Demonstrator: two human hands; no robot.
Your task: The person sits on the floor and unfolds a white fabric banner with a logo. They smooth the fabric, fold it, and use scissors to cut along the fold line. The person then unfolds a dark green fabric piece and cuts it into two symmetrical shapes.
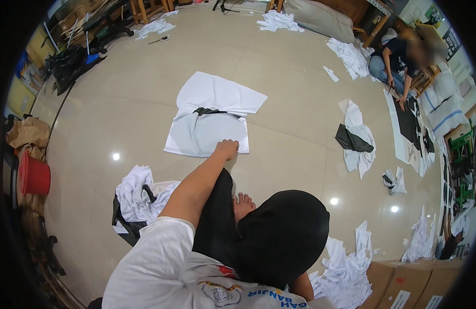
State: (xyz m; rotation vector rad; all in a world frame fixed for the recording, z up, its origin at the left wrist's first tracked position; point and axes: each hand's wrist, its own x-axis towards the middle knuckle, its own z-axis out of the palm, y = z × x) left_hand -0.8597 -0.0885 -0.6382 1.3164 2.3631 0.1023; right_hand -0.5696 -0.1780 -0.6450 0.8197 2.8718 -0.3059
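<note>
A white garment-like fabric piece [207, 135] lies spread on the floor in front of me, its far part [217, 92] lifted into folds. A black strip [209, 111] shows across its middle. My left hand [227, 149] rests on the near right edge of this fabric, its fingers curled closed; whether they pinch the cloth is hidden beneath them. Of my right arm only a bit of skin [303, 286] shows beside my black-clad knee, and the hand is out of sight. Left of my arm lies a crumpled heap of white and black fabric [137, 198].
White scraps [346, 268] lie by cardboard boxes [408, 286] at lower right. White and black pieces [357, 139] lie farther right. A co-worker [397, 62] sits at far right, bent over black and white cloth. A red bucket [34, 173] stands left; scissors [159, 39] lie far left.
</note>
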